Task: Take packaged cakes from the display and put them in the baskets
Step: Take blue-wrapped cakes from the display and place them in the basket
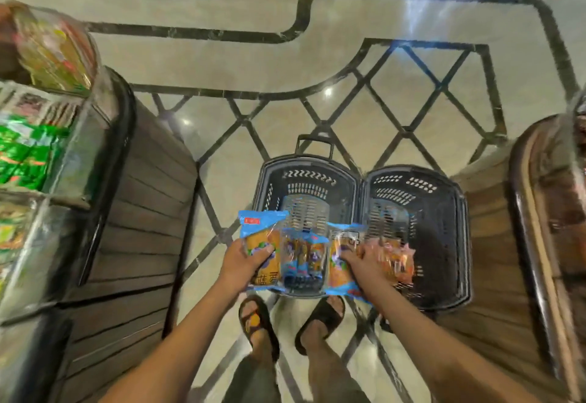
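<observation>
- Over the near ends of two black baskets, both hands hold packaged cakes just in front of the person's feet.
- The left hand (245,263) grips a blue cake pack (261,234) by its lower left side, thumb laid across the clear front and fingers hidden behind.
- That pack stands nearly upright above the near left corner of the left basket (269,177).
- The right hand (364,264) has its fingers curled onto a second blue pack (339,276), which sits over the seam where the baskets touch.
- An orange-pink pack (398,263) lies against the outer side of the right hand, above the right basket (456,212); it is too blurred to tell whether the fingers hold it.
- Between the hands sits a cluster of small blue packets (304,260); whether they rest in the left basket or are being carried cannot be told.
- Both forearms reach forward and slightly inward, wrists roughly level.
- The baskets stand side by side on a marble floor (222,54).
- A slatted wooden display (142,212) with green packets (22,155) is at the left, and another wooden stand (494,228) at the right.
- Dark sandals (320,314) show below the packs.
</observation>
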The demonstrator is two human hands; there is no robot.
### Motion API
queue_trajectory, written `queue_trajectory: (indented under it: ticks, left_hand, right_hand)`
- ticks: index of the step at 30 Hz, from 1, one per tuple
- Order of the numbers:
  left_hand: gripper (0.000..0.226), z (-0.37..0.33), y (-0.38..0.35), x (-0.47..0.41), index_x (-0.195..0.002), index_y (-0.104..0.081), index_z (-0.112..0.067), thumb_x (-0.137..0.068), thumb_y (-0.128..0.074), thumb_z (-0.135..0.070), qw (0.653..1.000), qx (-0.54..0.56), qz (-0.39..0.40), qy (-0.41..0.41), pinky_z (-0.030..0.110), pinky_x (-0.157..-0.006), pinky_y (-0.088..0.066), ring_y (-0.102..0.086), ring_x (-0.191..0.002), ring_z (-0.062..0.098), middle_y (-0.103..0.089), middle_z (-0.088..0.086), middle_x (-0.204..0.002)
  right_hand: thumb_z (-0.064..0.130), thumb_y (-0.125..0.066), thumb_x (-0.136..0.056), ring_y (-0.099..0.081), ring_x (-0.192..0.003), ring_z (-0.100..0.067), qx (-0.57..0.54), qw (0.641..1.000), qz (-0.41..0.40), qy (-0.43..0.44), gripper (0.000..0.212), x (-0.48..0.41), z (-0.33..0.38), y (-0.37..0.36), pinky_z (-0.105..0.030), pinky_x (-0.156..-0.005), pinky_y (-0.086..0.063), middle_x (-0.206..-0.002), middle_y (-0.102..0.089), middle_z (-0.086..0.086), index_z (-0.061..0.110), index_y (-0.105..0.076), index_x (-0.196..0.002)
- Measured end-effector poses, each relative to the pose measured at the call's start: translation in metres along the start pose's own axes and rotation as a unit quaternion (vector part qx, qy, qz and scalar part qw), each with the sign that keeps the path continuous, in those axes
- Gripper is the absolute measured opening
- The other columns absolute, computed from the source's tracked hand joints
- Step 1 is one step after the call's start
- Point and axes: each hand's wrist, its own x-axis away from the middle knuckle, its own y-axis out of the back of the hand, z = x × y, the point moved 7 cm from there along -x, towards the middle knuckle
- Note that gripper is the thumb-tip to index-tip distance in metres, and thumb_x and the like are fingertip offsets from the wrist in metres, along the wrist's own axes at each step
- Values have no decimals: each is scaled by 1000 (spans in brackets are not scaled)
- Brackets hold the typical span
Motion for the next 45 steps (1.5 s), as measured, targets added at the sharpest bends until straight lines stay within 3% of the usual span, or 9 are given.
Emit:
queue_trajectory:
  ticks: [7,12,15,23,27,31,34,39,45]
  left_hand:
    - [10,74,4,-88,-93,-72,-8,-96,-73,-17,999,-10,0,39,21,-53,-49,-65,-63,16,-73,11,-78]
    - [7,126,-2,-143,-93,-73,-8,-96,-73,-14,999,-11,9,51,21,-55,-49,-64,-60,12,-74,10,-78]
    - [4,155,-3,-167,-94,-74,-9,-95,-74,-14,998,6,15,64,38,-70,-60,-70,-74,24,-77,16,-87]
    - [8,201,-2,-207,-99,-73,-11,-92,-76,-13,995,24,15,91,29,-67,-60,-74,-74,15,-79,6,-87]
    - [12,200,-6,-205,-102,-73,-13,-92,-76,-18,994,23,25,102,36,-76,-63,-76,-83,19,-80,6,-92]
    - [9,184,-19,-195,-102,-73,-12,-94,-74,-17,993,21,28,111,28,-71,-61,-76,-81,15,-80,5,-91]
    - [10,172,-31,-189,-103,-73,-12,-95,-74,-18,992,36,38,118,25,-69,-61,-77,-82,16,-80,5,-92]
    - [12,159,-45,-191,-104,-73,-14,-94,-75,-19,993,30,30,110,27,-71,-62,-77,-83,17,-80,1,-91]
    - [50,150,-23,-212,-142,-50,-26,-98,-66,-42,937,-327,-1,-125,34,-105,-47,-53,-128,13,-59,-6,-137]
  right_hand:
    - [18,-74,-93,-63,-92,-17,10,999,15,-50,24,-113,-56,-62,-21,-71,-48,-98,-64,-2,9,-57,-107]
    - [43,-85,-79,-67,-93,-25,29,997,-11,-74,59,-202,-123,-105,-28,-74,-49,-96,-69,-13,-3,-63,-108]
    - [4,-72,-92,-64,-57,0,11,996,-32,-82,12,-243,-149,-125,-14,-53,-49,-83,-69,-10,-3,-67,-100]
    - [43,-62,-98,-65,-102,-32,37,985,-24,-167,49,-326,-238,-149,-50,-80,-60,-125,-66,-13,10,-55,-133]
    - [44,-59,-100,-53,-130,-39,95,980,-44,-167,74,-295,-203,-136,-46,-104,-48,-147,-51,-18,0,-32,-153]
    - [34,-61,-100,-62,-111,-27,123,989,-48,-68,34,-242,-143,-128,-39,-94,-52,-128,-65,-11,14,-56,-127]
    - [30,-58,-103,-67,-96,-20,13,999,47,-4,10,-204,-96,-147,-34,-82,-56,-106,-69,-3,22,-64,-104]
    - [13,-66,-98,-73,-103,-21,-150,964,220,-8,23,-163,-55,-186,-36,-86,-61,-112,-75,-4,14,-64,-120]
    - [-4,-69,-92,-73,-96,-25,-91,986,138,-2,29,-206,-76,-191,-35,-81,-61,-105,-71,-11,16,-60,-110]
